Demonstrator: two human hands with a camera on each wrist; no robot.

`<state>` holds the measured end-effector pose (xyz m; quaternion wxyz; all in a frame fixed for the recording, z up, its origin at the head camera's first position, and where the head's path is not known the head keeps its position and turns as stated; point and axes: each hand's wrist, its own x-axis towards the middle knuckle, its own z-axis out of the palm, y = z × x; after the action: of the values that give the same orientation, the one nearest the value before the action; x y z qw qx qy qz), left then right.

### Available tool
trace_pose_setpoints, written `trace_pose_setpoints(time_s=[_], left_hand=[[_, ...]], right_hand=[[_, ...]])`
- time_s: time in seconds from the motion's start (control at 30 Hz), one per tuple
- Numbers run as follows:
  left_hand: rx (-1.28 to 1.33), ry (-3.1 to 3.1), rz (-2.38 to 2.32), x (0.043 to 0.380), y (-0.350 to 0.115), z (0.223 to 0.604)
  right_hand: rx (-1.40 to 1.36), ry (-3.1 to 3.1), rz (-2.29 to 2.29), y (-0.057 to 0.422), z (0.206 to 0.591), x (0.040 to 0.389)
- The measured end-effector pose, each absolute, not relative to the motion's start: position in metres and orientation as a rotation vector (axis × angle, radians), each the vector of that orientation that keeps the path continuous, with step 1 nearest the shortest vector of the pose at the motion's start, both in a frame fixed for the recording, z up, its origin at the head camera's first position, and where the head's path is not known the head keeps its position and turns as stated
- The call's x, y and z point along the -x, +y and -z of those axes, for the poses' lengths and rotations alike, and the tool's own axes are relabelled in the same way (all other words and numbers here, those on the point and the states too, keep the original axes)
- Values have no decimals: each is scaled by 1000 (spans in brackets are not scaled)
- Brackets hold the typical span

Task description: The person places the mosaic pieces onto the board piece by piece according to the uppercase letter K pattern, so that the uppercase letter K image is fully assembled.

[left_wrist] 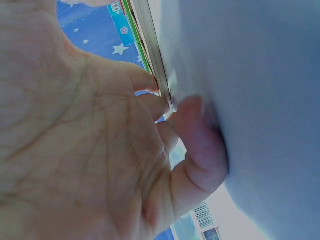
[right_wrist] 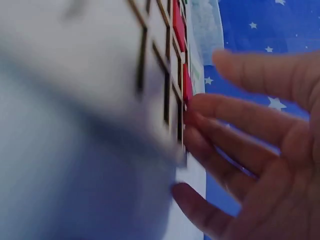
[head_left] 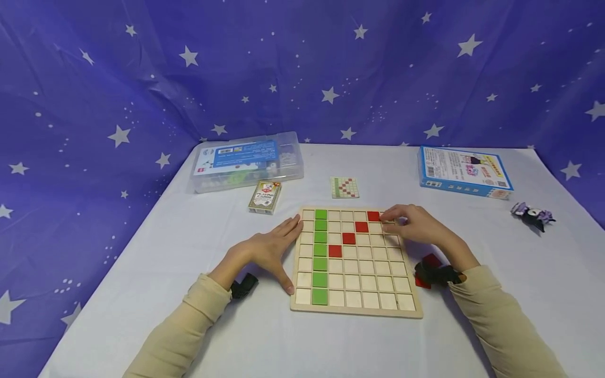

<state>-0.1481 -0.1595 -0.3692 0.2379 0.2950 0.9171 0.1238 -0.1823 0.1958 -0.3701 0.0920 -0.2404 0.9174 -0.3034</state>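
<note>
A wooden grid board (head_left: 354, 312) lies on the table, with a column of green tiles (head_left: 320, 250) and a diagonal of red tiles (head_left: 348, 238) set in its cells. My left hand (head_left: 269, 249) rests along the board's left edge, thumb spread from the fingers; in the left wrist view the palm (left_wrist: 85, 130) hides part of that edge. Over the far right corner is my right hand (head_left: 418, 223), fingertips beside the farthest red tile (head_left: 373, 216). The right wrist view shows its thumb apart from the slightly bent fingers (right_wrist: 230, 112), with nothing between them.
Loose red tiles (head_left: 431, 260) lie partly hidden under my right wrist. Beyond the board are a small pattern card (head_left: 345, 187), a playing-card box (head_left: 265, 197), a clear plastic case (head_left: 283, 173) and a blue box (head_left: 465, 170). A purple-black object (head_left: 533, 215) sits far right.
</note>
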Motion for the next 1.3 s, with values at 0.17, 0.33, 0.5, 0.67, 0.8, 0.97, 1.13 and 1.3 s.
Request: trace_pose_setpoints(time_s=[0.17, 0.33, 0.5, 0.67, 0.8, 0.97, 1.13, 1.3], left_hand=[[-797, 2512, -352, 148, -160, 371], [-797, 2513, -353, 148, -160, 371], [-801, 2516, -352, 147, -161, 370], [-797, 2515, -366, 147, -162, 370], [-800, 2516, -368, 147, -162, 372], [-807, 2515, -355, 148, -161, 372], [-815, 2513, -345, 150, -161, 371], [-824, 2509, -345, 150, -160, 370]], right_hand=[[812, 2640, 866, 219, 376, 155], [701, 2697, 878, 251, 386, 132], [707, 2706, 991, 284, 392, 116], [680, 2809, 933, 291, 388, 113], [507, 2913, 762, 291, 384, 116], [348, 2946, 647, 292, 382, 119], [354, 2929, 739, 272, 378, 124], [384, 2888, 842, 239, 372, 130]])
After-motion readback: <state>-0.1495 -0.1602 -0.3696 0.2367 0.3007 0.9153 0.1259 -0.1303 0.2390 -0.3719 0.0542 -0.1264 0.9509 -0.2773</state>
